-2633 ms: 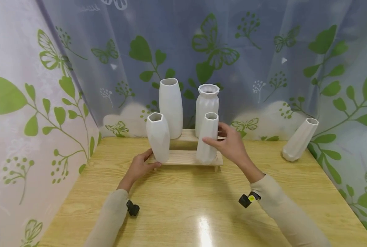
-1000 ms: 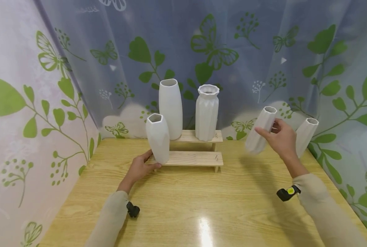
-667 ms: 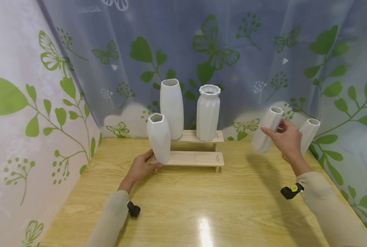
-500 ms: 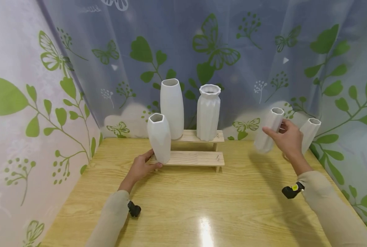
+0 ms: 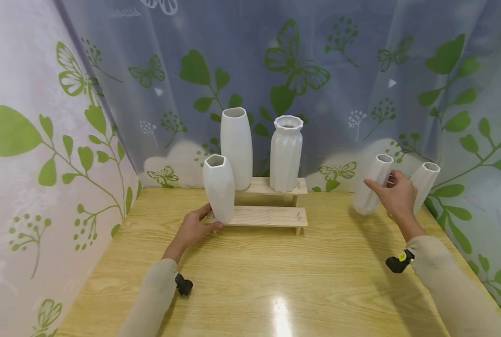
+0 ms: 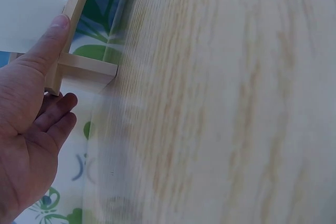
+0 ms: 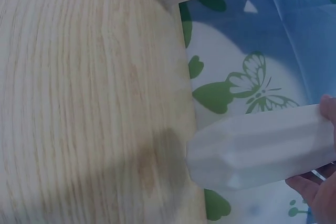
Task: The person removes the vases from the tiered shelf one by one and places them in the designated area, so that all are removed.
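Right hand [image 5: 395, 194] grasps the ribbed vase [image 5: 372, 185], tilted above the table [image 5: 275, 281]; left hand [image 5: 193, 227] grips the wooden stand [image 5: 267, 216]

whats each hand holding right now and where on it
The right hand grips a faceted white vase around its upper body. The left hand holds the wooden stand at its left end.
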Available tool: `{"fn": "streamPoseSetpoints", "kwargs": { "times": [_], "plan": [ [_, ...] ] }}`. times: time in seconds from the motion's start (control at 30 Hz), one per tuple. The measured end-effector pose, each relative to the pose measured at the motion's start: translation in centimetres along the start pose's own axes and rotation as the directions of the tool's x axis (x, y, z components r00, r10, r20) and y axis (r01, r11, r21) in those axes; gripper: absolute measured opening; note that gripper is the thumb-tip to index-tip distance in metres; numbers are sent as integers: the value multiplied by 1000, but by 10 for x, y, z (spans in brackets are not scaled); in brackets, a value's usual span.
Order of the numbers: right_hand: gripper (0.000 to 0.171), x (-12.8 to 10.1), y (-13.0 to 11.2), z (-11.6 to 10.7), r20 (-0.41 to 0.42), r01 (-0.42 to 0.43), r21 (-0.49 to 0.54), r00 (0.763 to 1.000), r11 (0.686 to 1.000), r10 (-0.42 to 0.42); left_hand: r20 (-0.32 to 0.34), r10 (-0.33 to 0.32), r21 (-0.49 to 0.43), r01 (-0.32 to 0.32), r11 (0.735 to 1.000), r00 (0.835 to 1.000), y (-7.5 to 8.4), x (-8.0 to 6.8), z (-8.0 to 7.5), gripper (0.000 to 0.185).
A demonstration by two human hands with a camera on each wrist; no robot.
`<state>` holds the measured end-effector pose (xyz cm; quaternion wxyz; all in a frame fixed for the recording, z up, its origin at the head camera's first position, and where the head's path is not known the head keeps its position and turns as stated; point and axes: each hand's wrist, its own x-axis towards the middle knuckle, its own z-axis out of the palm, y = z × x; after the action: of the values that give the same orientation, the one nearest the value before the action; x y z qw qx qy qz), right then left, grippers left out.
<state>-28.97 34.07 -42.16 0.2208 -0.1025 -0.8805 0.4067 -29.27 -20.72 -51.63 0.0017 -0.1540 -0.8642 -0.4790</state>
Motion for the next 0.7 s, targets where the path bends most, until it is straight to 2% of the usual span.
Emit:
{"fn": "streamPoseSetpoints", "kwargs": {
  "times": [0.27, 0.6, 0.63, 0.7],
  "plan": [
    [82, 2, 14, 4, -20, -54, 7, 998, 999, 54, 3, -3, 2, 3, 1000, 1000, 1, 0, -1, 80],
    [82, 4, 24, 6, -52, -75, 13, 996, 997, 75, 2, 5, -17, -5, 1000, 1000, 0, -1, 0, 81],
    [81, 4, 25, 6, -53, -75, 13, 996, 997, 76, 6, 5, -17, -5, 1000, 1000, 5, -2, -1, 80],
    [81, 5, 26, 6, -54, -75, 10, 996, 997, 75, 3, 6, -12, -6, 1000, 1000, 5, -2, -1, 80]
  ]
}}
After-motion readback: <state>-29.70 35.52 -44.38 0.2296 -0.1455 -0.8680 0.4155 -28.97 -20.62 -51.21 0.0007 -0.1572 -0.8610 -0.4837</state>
